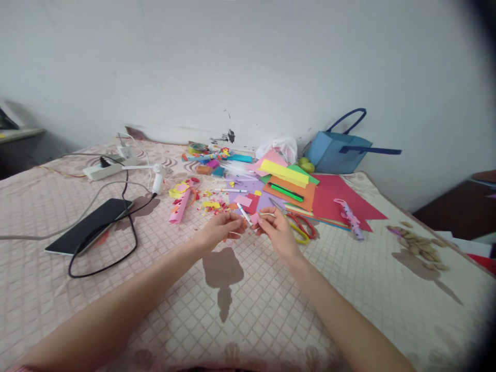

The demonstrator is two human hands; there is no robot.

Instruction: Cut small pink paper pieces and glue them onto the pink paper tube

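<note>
Fine paper work over a cloth-covered bench (263, 315)
Coloured sheets (337, 199) lie beyond the two hands; the left hand (222, 229) curls loosely, whether gripping anything I cannot tell, while the right hand (276, 230) pinches a small pink paper piece (254, 218) between them, near the scissors (309, 226). Light fingertip pressure at the edges should avoid creasing it, with the free hand steadying. No brand or writing is readable.

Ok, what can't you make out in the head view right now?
Head view, all of these:
Held pink paper: full outline, partly covered by the right hand.
Left hand: whether it holds anything; too small and blurred.
Paper scraps: exact shapes, too small.
Blue bag: inside, hidden by its walls.
Dark object: cut off by the left edge.
</note>
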